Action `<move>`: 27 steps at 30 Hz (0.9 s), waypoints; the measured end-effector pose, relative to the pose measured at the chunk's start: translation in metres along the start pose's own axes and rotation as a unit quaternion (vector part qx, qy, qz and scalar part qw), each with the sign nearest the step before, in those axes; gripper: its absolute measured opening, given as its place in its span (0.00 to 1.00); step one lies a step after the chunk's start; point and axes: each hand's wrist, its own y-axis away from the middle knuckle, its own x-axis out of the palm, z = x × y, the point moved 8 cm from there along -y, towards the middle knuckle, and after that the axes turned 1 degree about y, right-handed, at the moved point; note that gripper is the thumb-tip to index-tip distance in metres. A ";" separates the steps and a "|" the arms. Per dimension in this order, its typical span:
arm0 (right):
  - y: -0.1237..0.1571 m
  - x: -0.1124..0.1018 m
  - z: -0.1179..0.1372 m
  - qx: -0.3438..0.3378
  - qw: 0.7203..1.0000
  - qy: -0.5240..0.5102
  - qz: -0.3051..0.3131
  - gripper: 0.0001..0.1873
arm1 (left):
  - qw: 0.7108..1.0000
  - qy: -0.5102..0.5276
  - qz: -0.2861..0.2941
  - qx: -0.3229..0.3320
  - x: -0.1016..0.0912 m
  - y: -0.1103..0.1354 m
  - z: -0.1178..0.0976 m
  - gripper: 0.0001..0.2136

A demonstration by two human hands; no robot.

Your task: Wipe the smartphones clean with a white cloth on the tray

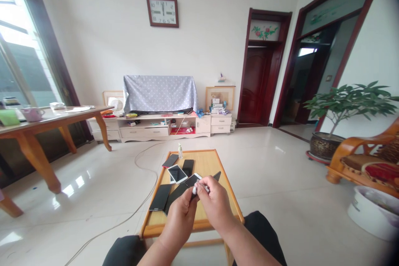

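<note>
Both my hands meet over a small wooden table (pixel 215 162) in front of my knees. My left hand (pixel 179 216) is closed round a dark phone (pixel 190 181) whose top end sticks out above the fingers. My right hand (pixel 215 203) is closed in a pinch on a small white thing (pixel 195 190), pressed against that phone. Several other phones lie on the table: a white one (pixel 177 173), a black one (pixel 160 197) at the near left, two dark ones (pixel 170 160) farther back. A small bottle (pixel 180 150) stands at the table's far edge.
A cable (pixel 146 166) trails over the tiled floor to the left. A long wooden table (pixel 46 120) with cups stands at the left, a TV cabinet (pixel 162 126) with a covered screen at the back. A potted plant (pixel 339 112), a wooden chair (pixel 368 158) and a white basin (pixel 370 212) are on the right.
</note>
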 end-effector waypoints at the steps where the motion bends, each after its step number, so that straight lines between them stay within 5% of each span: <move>1: -0.004 -0.006 -0.006 0.012 1.000 0.011 -0.012 0.14 | 1.000 -0.016 -0.012 0.003 -0.003 0.001 -0.001 0.14; 6: -0.021 -0.037 -0.047 0.084 0.992 0.057 -0.074 0.14 | 0.993 -0.111 -0.048 0.013 -0.014 0.001 0.003 0.13; 12: -0.001 -0.006 -0.023 0.018 0.999 0.021 0.028 0.12 | 0.987 -0.155 0.033 0.028 -0.002 -0.003 0.011 0.13; 19: 0.000 -0.010 -0.051 0.049 0.996 -0.008 0.073 0.13 | 0.995 -0.097 0.021 0.006 -0.017 -0.011 0.013 0.12; 27: 0.021 0.014 -0.029 0.070 0.967 -0.130 0.205 0.13 | 0.999 -0.014 0.017 -0.028 -0.018 -0.017 0.023 0.12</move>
